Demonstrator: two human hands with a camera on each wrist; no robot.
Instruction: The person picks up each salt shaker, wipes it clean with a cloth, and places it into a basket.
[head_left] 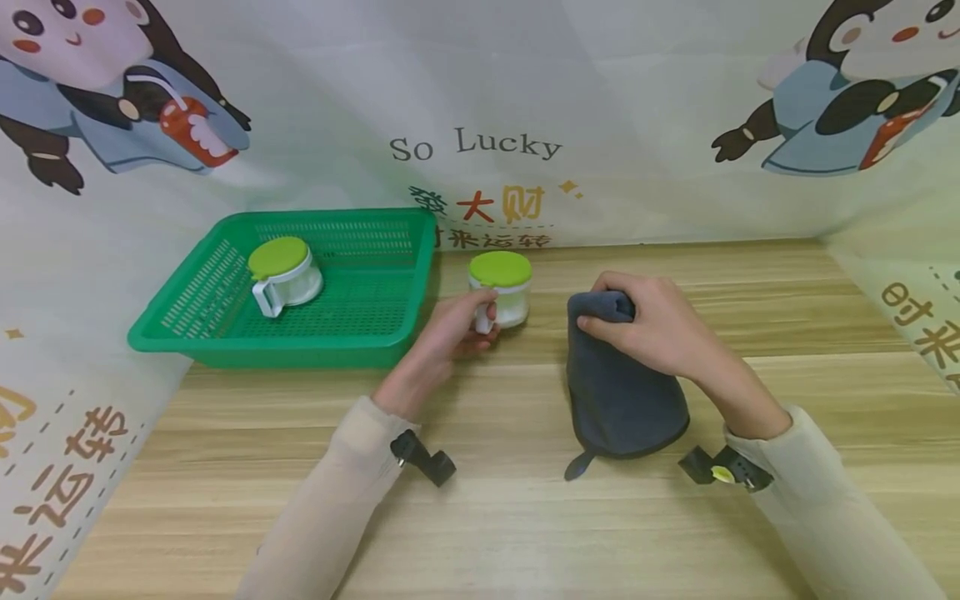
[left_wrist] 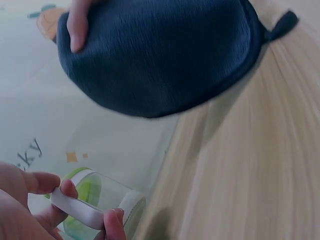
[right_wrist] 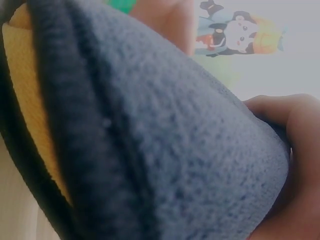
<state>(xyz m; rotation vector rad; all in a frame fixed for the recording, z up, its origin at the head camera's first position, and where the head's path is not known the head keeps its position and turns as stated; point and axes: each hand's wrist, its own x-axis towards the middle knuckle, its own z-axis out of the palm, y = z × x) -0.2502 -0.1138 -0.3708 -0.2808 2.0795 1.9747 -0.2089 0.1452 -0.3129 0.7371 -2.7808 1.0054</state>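
Observation:
By its white handle, my left hand (head_left: pixel 453 322) grips a clear jar (head_left: pixel 513 307) with a green lid; fingers curl round the handle (left_wrist: pixel 80 210) in the left wrist view. To the right, my right hand (head_left: pixel 651 323) pinches the top of a folded dark grey cloth (head_left: pixel 626 400), thumb in front and fingers behind. The cloth hangs down with a small loop at its lower corner. A yellow inner side (right_wrist: pixel 30 95) of it shows in the right wrist view.
A green plastic basket (head_left: pixel 300 343) stands at the back left of the wooden table (head_left: pixel 510 517). Inside it sits a second green-lidded jar (head_left: pixel 288 271) with a white handle. A printed curtain (head_left: pixel 637 108) rises along the back and both sides.

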